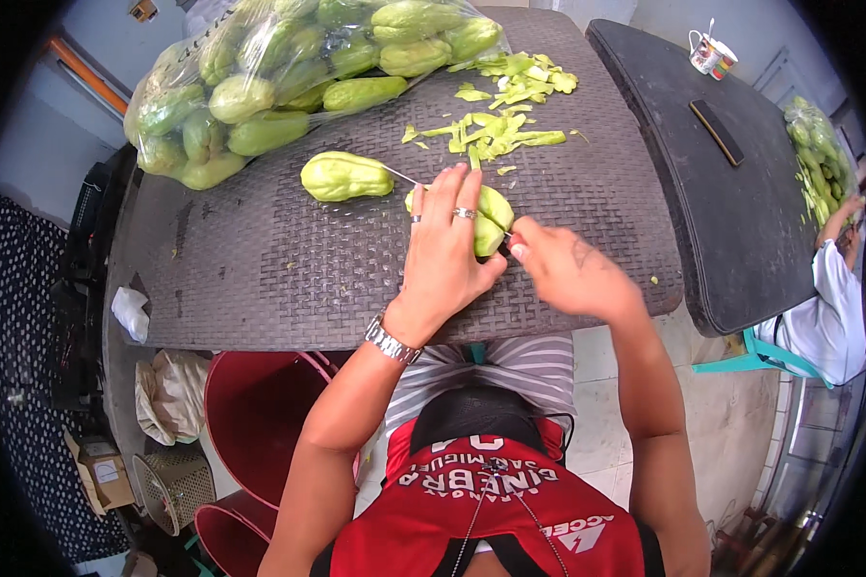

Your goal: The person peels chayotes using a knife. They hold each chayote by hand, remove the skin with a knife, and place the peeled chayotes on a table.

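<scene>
A pale green chayote (492, 208) lies on the woven-pattern table, with a knife cut running into it. My left hand (440, 236), wearing rings and a metal watch, presses it down from above, fingers together and thumb at its near side. Closed around a knife handle, my right hand (566, 269) is at the chayote's right side. Most of the knife (400, 175) is hidden by my left hand and the chayote; its blade shows beyond them to the left. Beside that blade rests a whole chayote (346, 177).
A clear bag of chayotes (289, 87) fills the table's far left. Green peelings (510, 130) lie behind my hands. On the dark table to the right are a mug (708, 55) and a phone-like object (717, 133). A person (818, 308) sits beside it. Red bins (260, 413) stand below.
</scene>
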{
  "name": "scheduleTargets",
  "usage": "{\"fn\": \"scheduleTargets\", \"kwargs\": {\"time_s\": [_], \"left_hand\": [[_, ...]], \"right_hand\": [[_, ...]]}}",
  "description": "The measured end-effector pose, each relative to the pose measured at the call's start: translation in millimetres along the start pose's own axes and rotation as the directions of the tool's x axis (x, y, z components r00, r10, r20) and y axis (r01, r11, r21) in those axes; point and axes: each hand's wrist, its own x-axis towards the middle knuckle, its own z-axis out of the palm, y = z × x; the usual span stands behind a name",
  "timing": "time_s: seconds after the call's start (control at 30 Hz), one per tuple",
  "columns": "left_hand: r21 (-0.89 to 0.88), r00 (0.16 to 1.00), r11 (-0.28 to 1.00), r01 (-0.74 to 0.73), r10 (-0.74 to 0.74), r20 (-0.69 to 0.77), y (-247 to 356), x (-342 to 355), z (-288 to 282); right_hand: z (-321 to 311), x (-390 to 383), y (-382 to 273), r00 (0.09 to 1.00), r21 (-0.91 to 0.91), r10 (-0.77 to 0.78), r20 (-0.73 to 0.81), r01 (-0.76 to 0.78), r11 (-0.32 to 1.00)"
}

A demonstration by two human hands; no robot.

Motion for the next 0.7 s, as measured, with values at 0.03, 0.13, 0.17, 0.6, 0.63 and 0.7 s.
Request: {"fn": "scheduleTargets", "kwargs": {"time_s": [0.03,0.13,0.17,0.6,0.63,0.7], "left_hand": [[0.01,1.0,1.0,0.023,-0.023,0.006,-1,0,-3],[-0.035,0.999,0.999,0.036,-0.035,0.016,-5,-6,-7],[-0.052,1.0,0.998,0.02,-0.019,0.021,-8,-8,-7],[-0.269,0.978,0.955,0.122,-0.162,-0.131,-1,-17,-7],[-0.251,0.977,0.96,0.125,-0.164,-0.14,1,-17,-6],[-0.234,0.975,0.964,0.129,-0.166,-0.147,1,-18,-5]], "right_hand": [[7,-3,-7,0.998,-0.053,-0.043,-0.053,0.04,0.998],[35,-5,-16,0.993,-0.182,-0.009,-0.119,-0.013,0.983],[38,-7,-19,0.993,-0.182,-0.011,-0.114,-0.01,0.983],[61,-11,-46,0.975,-0.24,-0.04,-0.218,-0.014,0.971],[61,-10,-48,0.983,-0.218,0.032,-0.181,-0.072,0.973],[61,-9,-47,0.984,-0.196,0.106,-0.141,-0.133,0.972]]}}
